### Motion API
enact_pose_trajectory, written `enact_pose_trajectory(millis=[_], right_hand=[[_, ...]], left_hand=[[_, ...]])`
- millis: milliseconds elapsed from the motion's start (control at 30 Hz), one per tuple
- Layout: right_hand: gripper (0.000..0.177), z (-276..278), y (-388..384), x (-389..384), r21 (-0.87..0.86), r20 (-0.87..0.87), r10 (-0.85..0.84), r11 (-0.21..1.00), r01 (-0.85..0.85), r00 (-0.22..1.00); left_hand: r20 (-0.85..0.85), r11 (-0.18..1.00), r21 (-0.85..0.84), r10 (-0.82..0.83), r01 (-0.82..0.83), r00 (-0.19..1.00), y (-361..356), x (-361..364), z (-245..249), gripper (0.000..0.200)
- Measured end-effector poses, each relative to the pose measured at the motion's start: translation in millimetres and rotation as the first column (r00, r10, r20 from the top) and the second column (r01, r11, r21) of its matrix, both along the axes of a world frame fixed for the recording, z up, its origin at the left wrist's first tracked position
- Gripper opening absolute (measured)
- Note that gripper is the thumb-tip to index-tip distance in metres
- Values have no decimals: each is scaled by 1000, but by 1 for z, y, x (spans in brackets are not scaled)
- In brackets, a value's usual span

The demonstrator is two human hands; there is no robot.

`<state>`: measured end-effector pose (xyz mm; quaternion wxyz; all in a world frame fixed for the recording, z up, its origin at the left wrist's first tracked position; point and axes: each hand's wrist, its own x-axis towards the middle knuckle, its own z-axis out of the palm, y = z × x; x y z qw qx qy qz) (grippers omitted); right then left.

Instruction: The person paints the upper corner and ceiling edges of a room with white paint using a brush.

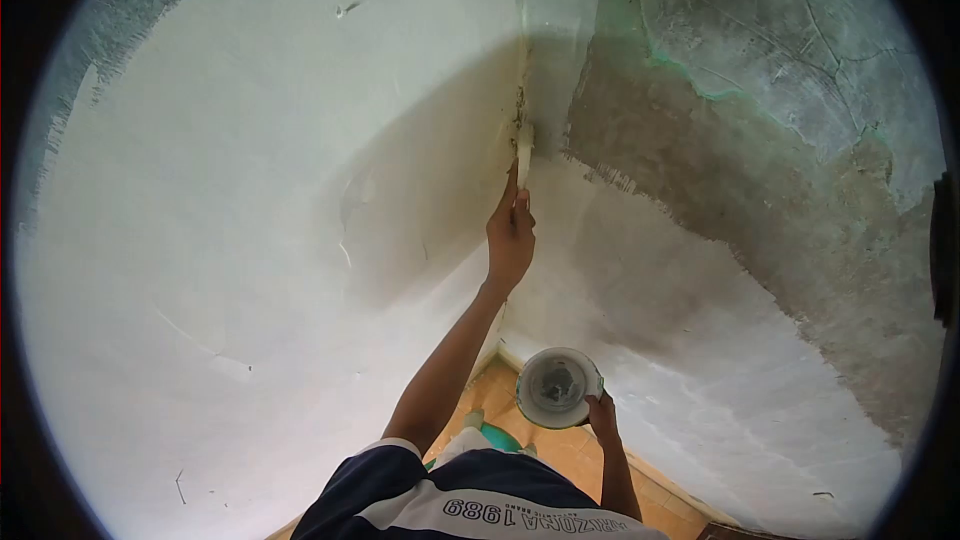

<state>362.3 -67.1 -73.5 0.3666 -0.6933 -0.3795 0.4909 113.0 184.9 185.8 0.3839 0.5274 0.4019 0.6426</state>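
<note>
My left hand (511, 235) is raised into the corner where two walls meet, its fingers closed round the handle of a pale paintbrush (524, 157). The brush points upward, and its tip touches the corner line. Low on the right, my right hand (602, 418) grips the rim of a round white bowl (530, 410). Some greyish-white material (557, 380) lies in the bowl's bottom. White coating covers most of the left wall (230, 200). The right wall is white low down, with a brown-grey rough band (690, 150) above it.
Bare grey-green plaster with cracks (790, 30) shows at the upper right. Tan floor tiles (575, 450) lie below, with a teal-green object (500, 437) partly hidden by my body. A dark object (942, 250) stands at the right edge. A small fitting (340, 12) sticks out of the left wall.
</note>
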Motion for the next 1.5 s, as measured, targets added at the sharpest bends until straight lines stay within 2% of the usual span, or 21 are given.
enact_pose_trajectory(millis=[67,167,300,367,400,500,567,600,700,767,800,867,900,967,1000,1100,1167,1267,1300,1367,1500], right_hand=[[41,-25,4,8,66,0,34,997,-34,999],[41,-17,6,4,59,35,61,996,-63,998],[41,-17,7,3,85,138,95,991,-107,986],[42,-14,7,3,-9,-12,58,998,-58,998],[42,-13,6,2,-11,-10,60,998,-60,998],[43,-18,7,4,15,25,64,998,-64,998],[43,-35,3,9,133,177,93,984,-117,980],[43,-36,2,9,133,175,90,985,-114,980],[43,-29,-3,8,89,111,55,994,-66,992],[41,-11,-3,3,-30,-39,-4,1000,3,999],[41,4,-2,-2,-28,-39,-1,1000,0,999],[41,29,0,-9,-46,-60,8,999,-11,998],[41,24,2,-5,-45,-59,7,999,-10,998],[42,5,4,1,-107,-9,25,994,-26,1000],[42,-1,3,3,-114,-9,25,993,-26,1000],[44,-12,6,7,-23,59,36,999,-34,998],[42,-18,5,9,49,122,50,997,-56,991],[42,-22,1,11,62,101,31,997,-37,994],[42,-20,1,10,65,101,29,997,-36,994],[42,-16,-4,8,41,41,4,999,-6,999],[43,-18,-5,11,20,98,58,998,-61,993]], left_hand=[[27,994,-101,-29,31,999,-6,-2,-14,50],[-22,998,-60,-8,7,1000,-24,-3,-16,50],[124,985,-37,-163,169,979,-44,-3,48,50],[126,988,21,-152,150,980,-30,-1,81,49],[128,989,19,-149,148,981,-18,1,82,49],[112,996,79,-46,38,993,3,8,69,49],[201,997,-57,-37,49,979,-5,12,56,51],[199,997,-58,-39,52,979,-6,13,44,51],[178,989,-145,11,15,984,-14,12,15,51],[259,957,-263,-52,122,964,-23,6,15,51],[260,958,-262,-49,119,964,-27,3,18,51],[171,975,-200,-63,98,983,-35,-1,34,50],[172,975,-199,-64,98,983,-37,-3,49,50],[19,998,-43,-46,47,999,-35,-7,86,48],[19,998,-49,-47,48,999,-31,-9,102,48],[6,993,118,-21,20,1000,-8,-13,128,48],[-283,953,276,208,-128,936,9,-13,121,49],[-364,910,366,331,-193,870,9,-10,87,50],[-364,909,369,331,-192,871,5,-11,76,50],[-429,963,213,244,-166,869,-7,-14,54,49],[-486,971,199,214,-130,847,-20,-29,-1,47]])
